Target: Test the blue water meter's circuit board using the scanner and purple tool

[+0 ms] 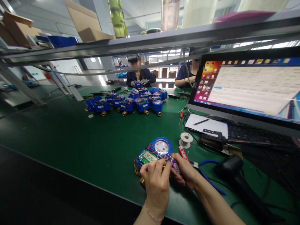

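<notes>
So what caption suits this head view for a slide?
Both hands, left hand and right hand, work on a blue round-dialled water meter on a green bench.

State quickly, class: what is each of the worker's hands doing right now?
Left hand: fingers closed on the near edge of the blue water meter.
Right hand: closed around a purple cylindrical part beside the meter.

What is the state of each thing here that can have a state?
Water meter: cover off, wires exposed, LCD lit with digits.
Left hand: gripping the meter's near edge.
Right hand: closed on a purple battery.
Monitor: on, window open.
Solder spool: lying flat.
Blue meters: grouped, untouched.
</notes>
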Tool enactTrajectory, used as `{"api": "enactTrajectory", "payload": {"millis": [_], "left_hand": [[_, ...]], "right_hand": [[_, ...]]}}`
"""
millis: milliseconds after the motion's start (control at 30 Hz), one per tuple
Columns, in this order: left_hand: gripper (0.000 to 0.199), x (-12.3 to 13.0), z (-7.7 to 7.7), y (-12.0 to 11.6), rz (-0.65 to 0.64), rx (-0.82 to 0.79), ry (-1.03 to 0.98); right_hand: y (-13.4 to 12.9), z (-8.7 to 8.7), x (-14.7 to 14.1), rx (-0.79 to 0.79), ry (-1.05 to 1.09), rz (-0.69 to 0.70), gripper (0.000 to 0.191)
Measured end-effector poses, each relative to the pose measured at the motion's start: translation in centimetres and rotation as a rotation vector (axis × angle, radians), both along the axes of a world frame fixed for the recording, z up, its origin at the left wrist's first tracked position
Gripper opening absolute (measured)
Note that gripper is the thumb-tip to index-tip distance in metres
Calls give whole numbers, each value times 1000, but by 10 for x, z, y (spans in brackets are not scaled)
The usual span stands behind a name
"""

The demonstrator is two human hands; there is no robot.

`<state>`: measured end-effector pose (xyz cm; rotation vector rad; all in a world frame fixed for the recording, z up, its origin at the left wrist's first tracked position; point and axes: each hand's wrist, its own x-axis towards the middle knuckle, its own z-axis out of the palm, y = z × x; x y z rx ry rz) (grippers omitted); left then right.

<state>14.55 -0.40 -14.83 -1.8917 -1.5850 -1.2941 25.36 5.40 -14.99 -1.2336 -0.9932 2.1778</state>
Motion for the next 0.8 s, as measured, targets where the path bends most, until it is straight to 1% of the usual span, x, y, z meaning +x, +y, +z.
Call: {"api": "enactTrajectory", "payload": {"millis": [533,800], "left_hand": [[18,-1,0,1,5,20,-1],[21,-2,1,1,14,20,-9]], "right_hand": [[3,4,-4,24,-76,-27,68],[3,4,-7,57,-78,-23,67]]}}
